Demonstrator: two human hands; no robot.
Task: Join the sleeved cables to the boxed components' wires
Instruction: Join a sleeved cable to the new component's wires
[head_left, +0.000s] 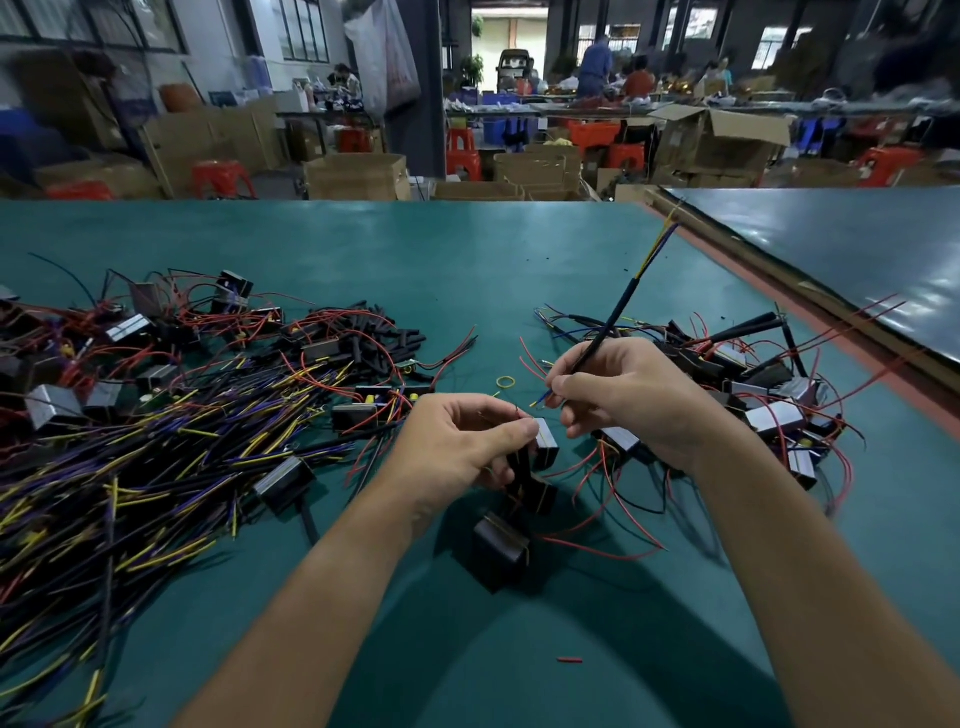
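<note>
Left hand (457, 441) pinches a boxed component (545, 449); right hand (623, 395) pinches a sleeved cable (618, 317) just right of it.

Cable slants up and away from the component; its blue and yellow ends stick out of the fingers just above the component, not touching it. Two more dark boxes (501, 551) hang below it over the green table (415, 260). Loose cable pile (156, 467) well left of the component, heap of wired boxes (769, 405) to its right, yellow rubber band (505, 382) just beyond.
</note>
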